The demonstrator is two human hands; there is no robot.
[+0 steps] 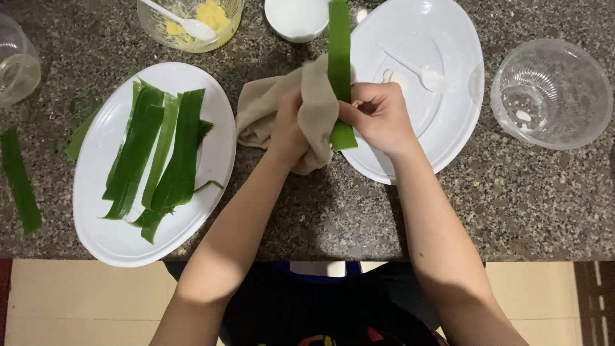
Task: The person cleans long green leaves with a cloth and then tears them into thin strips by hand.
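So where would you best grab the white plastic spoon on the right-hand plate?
Take the white plastic spoon by its thin handle, coming from above on the upper left. The handle lies flat and bare on the white oval plate, pointing away from the right hand; the bowl end looks smeared.

Speckled granite countertop (333, 218) above what looks like pale tiled floor (83, 301).
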